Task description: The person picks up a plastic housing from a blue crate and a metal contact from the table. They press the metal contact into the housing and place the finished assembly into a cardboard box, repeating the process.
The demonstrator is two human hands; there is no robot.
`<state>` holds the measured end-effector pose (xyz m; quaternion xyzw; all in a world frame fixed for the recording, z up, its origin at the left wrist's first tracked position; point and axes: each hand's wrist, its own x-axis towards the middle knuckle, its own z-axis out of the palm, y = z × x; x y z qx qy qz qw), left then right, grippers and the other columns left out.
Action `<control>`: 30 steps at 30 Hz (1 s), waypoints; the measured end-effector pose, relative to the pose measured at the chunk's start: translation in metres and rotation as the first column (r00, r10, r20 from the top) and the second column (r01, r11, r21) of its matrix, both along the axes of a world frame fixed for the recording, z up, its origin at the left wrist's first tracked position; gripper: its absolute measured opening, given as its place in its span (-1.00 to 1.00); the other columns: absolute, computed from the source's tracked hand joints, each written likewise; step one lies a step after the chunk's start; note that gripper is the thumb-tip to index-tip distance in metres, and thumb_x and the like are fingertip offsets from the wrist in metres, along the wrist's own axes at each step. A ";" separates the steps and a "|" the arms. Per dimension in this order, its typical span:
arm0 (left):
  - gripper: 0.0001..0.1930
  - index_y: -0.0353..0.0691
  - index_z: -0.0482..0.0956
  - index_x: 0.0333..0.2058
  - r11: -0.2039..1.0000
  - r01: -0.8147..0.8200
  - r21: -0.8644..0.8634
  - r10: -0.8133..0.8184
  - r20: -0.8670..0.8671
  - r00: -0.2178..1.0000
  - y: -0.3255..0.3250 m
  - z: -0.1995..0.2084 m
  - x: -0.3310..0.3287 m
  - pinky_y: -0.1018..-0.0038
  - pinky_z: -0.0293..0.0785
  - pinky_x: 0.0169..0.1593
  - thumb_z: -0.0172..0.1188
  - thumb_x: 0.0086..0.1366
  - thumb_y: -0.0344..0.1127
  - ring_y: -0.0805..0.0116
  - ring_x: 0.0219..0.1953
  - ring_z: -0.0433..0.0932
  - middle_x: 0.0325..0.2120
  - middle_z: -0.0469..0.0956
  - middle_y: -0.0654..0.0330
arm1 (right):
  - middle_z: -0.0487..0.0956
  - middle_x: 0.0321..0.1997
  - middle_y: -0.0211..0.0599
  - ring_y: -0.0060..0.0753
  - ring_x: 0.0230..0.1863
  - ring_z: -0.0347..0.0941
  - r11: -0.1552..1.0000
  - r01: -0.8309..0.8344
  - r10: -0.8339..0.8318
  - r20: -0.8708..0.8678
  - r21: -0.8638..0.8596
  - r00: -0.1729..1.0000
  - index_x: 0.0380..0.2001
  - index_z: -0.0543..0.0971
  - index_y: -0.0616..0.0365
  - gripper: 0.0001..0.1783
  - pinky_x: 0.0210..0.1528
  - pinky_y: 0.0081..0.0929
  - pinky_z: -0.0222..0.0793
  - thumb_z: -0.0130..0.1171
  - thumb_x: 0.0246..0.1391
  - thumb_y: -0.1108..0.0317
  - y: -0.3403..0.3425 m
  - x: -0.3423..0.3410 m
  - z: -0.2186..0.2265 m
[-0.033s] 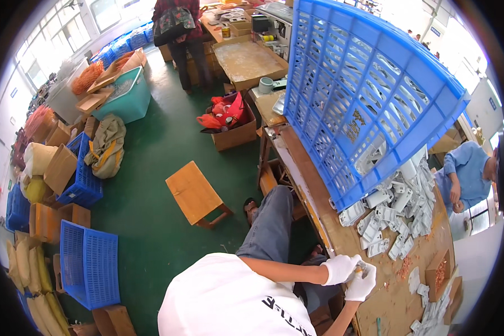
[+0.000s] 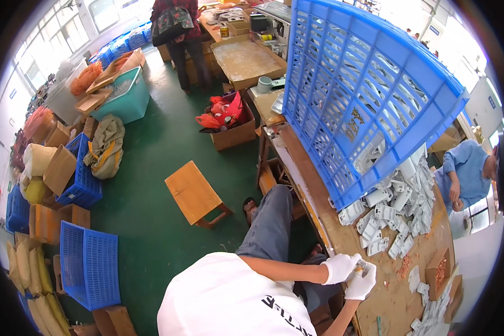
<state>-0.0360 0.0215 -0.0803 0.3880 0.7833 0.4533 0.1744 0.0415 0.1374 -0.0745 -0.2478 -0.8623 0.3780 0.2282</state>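
My left hand [image 2: 340, 269] and my right hand [image 2: 362, 283], both in white gloves, meet at the near edge of the wooden workbench [image 2: 389, 302]. Their fingers close together around something small that the gloves mostly hide; I cannot make out its kind. Farther along the bench lies a heap of white plastic parts [image 2: 400, 215], spilling from a big blue plastic crate [image 2: 369, 89] tipped on its side. Orange-pink bits [image 2: 404, 266] are scattered to the right of my hands, and a thin green tool [image 2: 379, 326] lies near the lower edge.
A small cardboard box [image 2: 439, 271] of orange bits and more white parts [image 2: 431, 313] are at the bench's right. A wooden stool [image 2: 194, 193] stands on the green floor. Blue crates [image 2: 89, 266] line the left. One person [image 2: 467, 173] sits across; another [image 2: 185, 45] stands far off.
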 end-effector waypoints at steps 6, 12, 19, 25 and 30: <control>-0.69 -0.26 0.26 -0.03 0.999 -0.009 0.031 0.009 -0.003 1.000 0.014 -0.015 0.009 0.06 0.51 -0.39 0.03 0.32 -0.29 -0.19 -0.43 0.61 -0.52 0.58 -0.19 | 0.58 -0.36 -0.29 -0.53 -0.31 0.48 0.996 0.023 -0.025 -0.032 -0.087 0.999 -0.30 0.51 0.30 -0.87 -0.17 -0.52 0.41 0.12 0.05 0.67 0.006 0.009 -0.008; -0.72 -0.12 0.36 0.00 0.977 -0.172 0.126 0.140 0.228 0.963 0.010 -0.007 -0.019 -0.01 0.48 -0.22 -0.05 0.32 -0.28 -0.24 -0.28 0.57 -0.39 0.59 -0.21 | 0.63 -0.08 -0.12 -0.37 0.00 0.52 0.973 -0.110 0.125 0.063 -0.205 0.990 0.00 0.52 0.35 -0.62 0.14 -0.44 0.36 0.07 0.07 0.55 0.015 -0.022 0.015; -0.74 -0.13 0.40 0.02 0.962 -0.224 0.154 0.197 0.171 0.965 0.010 0.003 -0.022 0.05 0.45 -0.21 0.03 0.37 -0.35 -0.22 -0.18 0.54 -0.30 0.59 -0.15 | 0.61 -0.17 -0.15 -0.46 -0.12 0.51 0.940 -0.084 0.125 0.106 -0.331 0.987 -0.05 0.54 0.29 -0.66 -0.01 -0.51 0.38 0.10 0.07 0.48 0.010 -0.022 0.030; -0.70 -0.18 0.41 0.03 0.966 -0.217 0.143 0.192 0.169 0.967 0.016 0.015 -0.014 0.17 0.49 -0.19 0.07 0.32 -0.44 -0.15 -0.17 0.57 -0.28 0.60 -0.11 | 0.60 -0.38 -0.06 -0.16 -0.36 0.56 0.985 0.028 -0.025 0.023 -0.170 0.999 -0.19 0.58 0.19 -0.77 -0.25 -0.39 0.43 0.18 0.03 0.42 0.005 -0.019 0.024; -0.68 -0.15 0.40 0.03 0.974 -0.146 0.172 0.130 0.101 0.986 0.012 0.022 -0.016 0.16 0.50 -0.22 0.07 0.30 -0.48 -0.16 -0.20 0.58 -0.31 0.60 -0.11 | 0.59 -0.43 -0.09 -0.23 -0.41 0.55 0.996 0.057 -0.057 0.000 -0.070 0.998 -0.25 0.59 0.18 -0.81 -0.30 -0.42 0.42 0.20 0.00 0.45 0.004 -0.018 0.023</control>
